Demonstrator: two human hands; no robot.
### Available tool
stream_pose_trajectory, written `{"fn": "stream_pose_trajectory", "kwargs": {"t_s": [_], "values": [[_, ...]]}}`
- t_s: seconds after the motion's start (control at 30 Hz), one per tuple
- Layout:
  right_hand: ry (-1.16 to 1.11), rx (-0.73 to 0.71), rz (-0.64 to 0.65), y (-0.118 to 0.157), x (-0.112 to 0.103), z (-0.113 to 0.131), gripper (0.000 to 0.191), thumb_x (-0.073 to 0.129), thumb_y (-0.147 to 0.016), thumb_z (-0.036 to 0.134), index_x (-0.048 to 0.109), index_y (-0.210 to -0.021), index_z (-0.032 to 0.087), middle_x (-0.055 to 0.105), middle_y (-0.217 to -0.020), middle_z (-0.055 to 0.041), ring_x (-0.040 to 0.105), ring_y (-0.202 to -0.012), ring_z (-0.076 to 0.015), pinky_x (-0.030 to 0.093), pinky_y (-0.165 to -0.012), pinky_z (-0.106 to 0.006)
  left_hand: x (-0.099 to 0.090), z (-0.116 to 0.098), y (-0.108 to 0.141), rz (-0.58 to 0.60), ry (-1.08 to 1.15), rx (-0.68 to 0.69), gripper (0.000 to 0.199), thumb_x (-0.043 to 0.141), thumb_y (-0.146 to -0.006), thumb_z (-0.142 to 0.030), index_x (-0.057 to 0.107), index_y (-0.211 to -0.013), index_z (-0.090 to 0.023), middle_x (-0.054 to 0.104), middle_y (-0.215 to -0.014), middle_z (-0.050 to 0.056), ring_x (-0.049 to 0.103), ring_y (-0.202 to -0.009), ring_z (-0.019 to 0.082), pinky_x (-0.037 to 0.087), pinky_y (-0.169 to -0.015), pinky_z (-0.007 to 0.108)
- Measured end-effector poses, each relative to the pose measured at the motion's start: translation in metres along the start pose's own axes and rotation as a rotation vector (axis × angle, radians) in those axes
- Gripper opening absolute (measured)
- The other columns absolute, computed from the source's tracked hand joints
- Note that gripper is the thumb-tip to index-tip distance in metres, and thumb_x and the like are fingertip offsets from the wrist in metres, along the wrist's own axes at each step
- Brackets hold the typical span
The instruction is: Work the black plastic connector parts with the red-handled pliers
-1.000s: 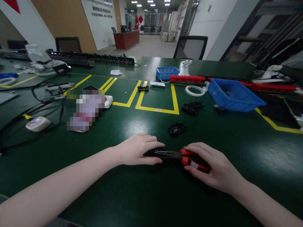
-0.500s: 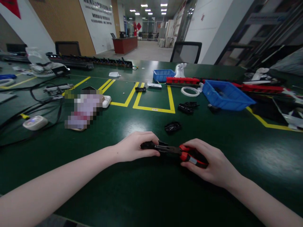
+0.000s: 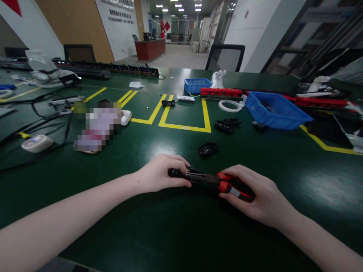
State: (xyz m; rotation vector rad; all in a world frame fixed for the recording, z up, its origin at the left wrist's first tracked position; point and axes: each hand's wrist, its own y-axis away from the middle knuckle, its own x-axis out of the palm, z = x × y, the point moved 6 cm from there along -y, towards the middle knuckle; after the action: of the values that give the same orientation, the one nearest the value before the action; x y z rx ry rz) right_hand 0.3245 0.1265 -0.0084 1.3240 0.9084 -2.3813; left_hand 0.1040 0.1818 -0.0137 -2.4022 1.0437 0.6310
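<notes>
My left hand (image 3: 166,173) is closed around a small black part (image 3: 176,173), pinched between thumb and fingers; its exact kind is not clear. My right hand (image 3: 252,194) grips the red and black handles of a pair of pliers (image 3: 224,186). The dark jaws of the pliers point left and meet the black part, close to my left fingertips. Whether the jaws clamp the part I cannot tell. Beyond my hands a similar black part (image 3: 208,149) lies on the green table (image 3: 159,234), and a further cluster of black parts (image 3: 227,125) lies behind it.
A large blue bin (image 3: 278,109) and a smaller blue bin (image 3: 197,85) stand toward the back. A white ring (image 3: 230,106), red strips (image 3: 222,92) and yellow tape (image 3: 184,127) are nearby. On the left lie a phone (image 3: 98,128), black cables (image 3: 68,128) and a white device (image 3: 37,143).
My right hand and the pliers have shifted slightly right. My left hand keeps its hold on the black part. The camera view has moved a little.
</notes>
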Motion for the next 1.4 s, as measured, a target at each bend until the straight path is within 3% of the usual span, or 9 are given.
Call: {"fn": "stream_pose_trajectory", "kwargs": {"t_s": [0.4,0.63,0.77,0.87,0.97,1.07,1.4], "values": [[-0.065,0.108,0.001,0.001,0.001,-0.002,0.028,0.065,-0.092,0.041,0.063,-0.115,0.025,0.071,-0.102,-0.0062,0.069,-0.087,-0.0200,0.057,-0.074,-0.033,-0.001,0.000,-0.001,-0.024,0.029,0.027,0.018,0.081,-0.084,-0.023,0.071,-0.095,-0.014,0.071,-0.107,0.005,0.069,-0.097,0.016,0.054,-0.084,0.027],[-0.096,0.176,0.014,0.002,-0.001,-0.005,0.029,0.064,-0.092,0.044,0.064,-0.113,0.024,0.072,-0.101,-0.0073,0.070,-0.083,-0.0203,0.058,-0.072,-0.033,0.001,0.001,-0.001,0.013,0.045,0.029,0.018,0.081,-0.083,-0.019,0.068,-0.095,-0.015,0.067,-0.115,0.006,0.066,-0.105,0.018,0.053,-0.090,0.030],[-0.074,0.115,0.023,0.002,-0.004,-0.006,0.027,0.064,-0.092,0.040,0.063,-0.115,0.025,0.072,-0.100,-0.0065,0.070,-0.082,-0.0202,0.057,-0.068,-0.032,0.001,-0.001,-0.001,0.020,0.039,0.016,0.018,0.079,-0.084,-0.017,0.065,-0.095,-0.016,0.066,-0.114,0.005,0.066,-0.104,0.018,0.053,-0.090,0.032],[0.018,0.016,-0.004,0.002,-0.008,-0.004,0.031,0.065,-0.090,0.040,0.061,-0.118,0.027,0.072,-0.100,-0.0065,0.070,-0.084,-0.0232,0.057,-0.070,-0.036,0.002,-0.002,0.000,0.042,-0.019,-0.025,0.026,0.079,-0.084,-0.020,0.063,-0.105,-0.018,0.066,-0.112,0.004,0.065,-0.103,0.019,0.054,-0.087,0.033],[0.115,-0.021,-0.034,0.003,-0.009,-0.004,0.032,0.064,-0.089,0.042,0.061,-0.116,0.026,0.072,-0.099,-0.0079,0.069,-0.091,-0.0283,0.056,-0.077,-0.043,0.006,-0.001,0.002,0.106,-0.092,-0.057,0.047,0.077,-0.088,-0.021,0.056,-0.130,-0.021,0.065,-0.120,0.006,0.066,-0.105,0.020,0.054,-0.086,0.032],[0.152,-0.063,-0.016,0.004,-0.006,-0.002,0.031,0.064,-0.089,0.042,0.060,-0.115,0.025,0.072,-0.100,-0.0086,0.068,-0.092,-0.0280,0.055,-0.077,-0.042,0.012,-0.001,0.003,0.182,-0.218,-0.039,0.058,0.073,-0.092,-0.026,0.047,-0.143,-0.021,0.067,-0.120,0.007,0.067,-0.104,0.021,0.054,-0.084,0.032],[0.075,-0.135,0.014,-0.001,-0.007,0.007,0.032,0.064,-0.092,0.036,0.058,-0.120,0.022,0.071,-0.097,-0.0078,0.069,-0.082,-0.0221,0.058,-0.069,-0.033,0.019,-0.009,0.001,0.196,-0.553,0.057,0.036,0.067,-0.095,-0.047,0.059,-0.112,-0.016,0.070,-0.101,0.003,0.069,-0.086,0.021,0.049,-0.071,0.032]]}}
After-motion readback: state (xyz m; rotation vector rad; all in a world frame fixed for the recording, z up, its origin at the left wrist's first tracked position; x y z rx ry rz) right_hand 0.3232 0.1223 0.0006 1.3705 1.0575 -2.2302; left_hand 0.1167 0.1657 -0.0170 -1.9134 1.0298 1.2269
